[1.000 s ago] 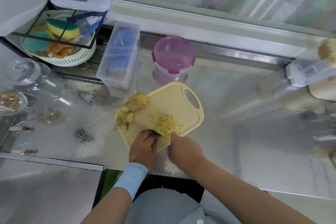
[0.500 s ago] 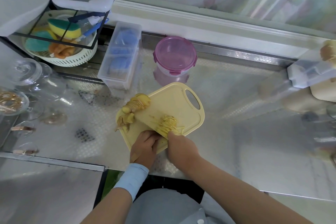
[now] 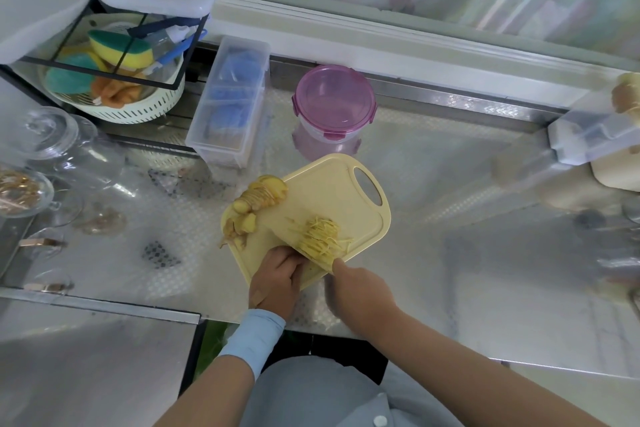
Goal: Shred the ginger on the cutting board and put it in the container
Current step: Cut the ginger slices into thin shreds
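one head-worn view

a single wide-angle camera sits on the person's head, looking forward and steeply down at the table [image 3: 450, 218]. it is close: the cutting board [image 3: 322, 191] lies mid-frame, the window ledge [image 3: 346, 28] along the top.

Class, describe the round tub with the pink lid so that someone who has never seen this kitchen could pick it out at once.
On the steel counter, find the yellow cutting board near the front edge. Just behind it stands a round tub, lid closed. Unlike the clear rectangular box beside it, it is round and pink.
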Tool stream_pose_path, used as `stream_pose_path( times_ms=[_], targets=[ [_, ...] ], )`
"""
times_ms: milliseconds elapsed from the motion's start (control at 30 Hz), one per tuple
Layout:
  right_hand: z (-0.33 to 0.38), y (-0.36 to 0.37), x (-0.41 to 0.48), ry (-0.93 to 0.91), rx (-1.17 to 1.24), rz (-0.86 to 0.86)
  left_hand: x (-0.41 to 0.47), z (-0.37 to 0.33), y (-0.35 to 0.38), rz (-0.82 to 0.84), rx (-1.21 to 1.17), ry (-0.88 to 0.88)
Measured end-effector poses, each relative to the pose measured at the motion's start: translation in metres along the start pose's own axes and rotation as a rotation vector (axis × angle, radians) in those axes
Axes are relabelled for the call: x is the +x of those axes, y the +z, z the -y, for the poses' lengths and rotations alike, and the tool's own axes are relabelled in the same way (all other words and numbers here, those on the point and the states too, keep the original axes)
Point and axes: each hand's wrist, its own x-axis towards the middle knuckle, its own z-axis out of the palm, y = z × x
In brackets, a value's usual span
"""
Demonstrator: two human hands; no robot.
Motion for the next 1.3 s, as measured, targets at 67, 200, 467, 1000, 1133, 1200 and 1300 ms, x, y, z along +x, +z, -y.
stream_pose_path(
  times_ms=[67, 200, 467, 1000, 1133, 1200, 1300],
  targets=[
    [0.005, -0.003, 0.004, -0.01, -0.007, 0.021, 0.0, -0.001, -0.001, -0.005, -0.006, 0.002],
    [0.008, -0.009, 0.004, -0.015, -0.002, 0.031, 0.001, -0.001, 0.0, -0.007, -0.005, -0.012],
    [-0.008, -0.008, -0.019, -0.001, 0.042, -0.051, 0.002, 0.0, 0.002, -0.022, 0.033, 0.008],
    [0.001, -0.008, -0.002, -0.028, 0.005, 0.0, 0.0, 0.0, 0.002, -0.049, 0.05, 0.035],
    [-0.01, -0.005, -0.02, -0.024, 0.026, -0.067, 0.001, -0.001, 0.004, -0.059, 0.069, 0.035],
    [-0.009, -0.005, -0.018, -0.023, 0.025, -0.071, 0.0, -0.002, 0.002, -0.058, 0.055, 0.03],
    [-0.001, -0.003, -0.004, -0.008, 0.003, -0.006, 0.0, -0.001, 0.002, -0.044, 0.026, 0.03]
  ],
)
